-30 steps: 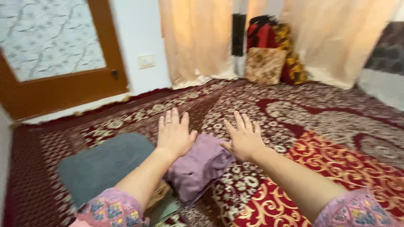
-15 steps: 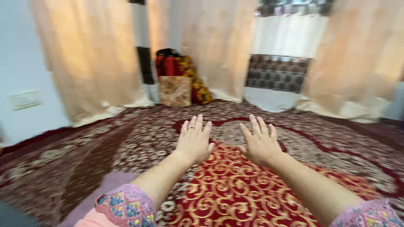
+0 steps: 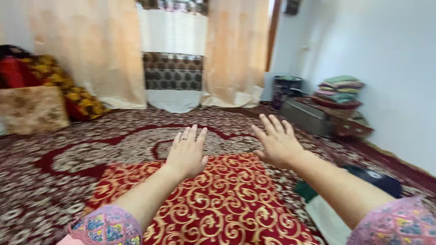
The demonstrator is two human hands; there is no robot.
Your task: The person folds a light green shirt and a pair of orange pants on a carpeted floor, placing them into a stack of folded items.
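- One large carpet (image 3: 81, 149), dark red with pale flower patterns and a curved medallion, covers the floor from wall to wall.
- Peach curtains (image 3: 104, 54) hang along the far wall, with a white and dark patterned panel showing in the gap between them.
- Nearer the camera, a red mat (image 3: 218, 204) with gold scrollwork lies on the carpet, under both forearms.
- At the far left, cushions (image 3: 32, 109) in brown, red and yellow lean against the curtains.
- Along the right wall a low dark chest (image 3: 309, 118) stands on the carpet, and just beside it a stack of folded cloths (image 3: 338, 88) in green, pink and blue sits on a round tray.
- A dark bin (image 3: 286, 88) stands in the far right corner, behind the chest.
- By the right forearm, a dark round item (image 3: 379, 179) lies near the wall, next to green and white folded pieces on the carpet; what they are cannot be made out.
- Both arms wear pink flowered sleeves and reach forward, palms down.
- The left hand (image 3: 186, 154) hovers above the far edge of the red mat, its fingers (image 3: 193, 134) straight and close together, holding nothing; a ring shows on one.
- The right hand (image 3: 277, 143) hovers a little higher, over the mat's far right corner, fingers spread wide and empty.
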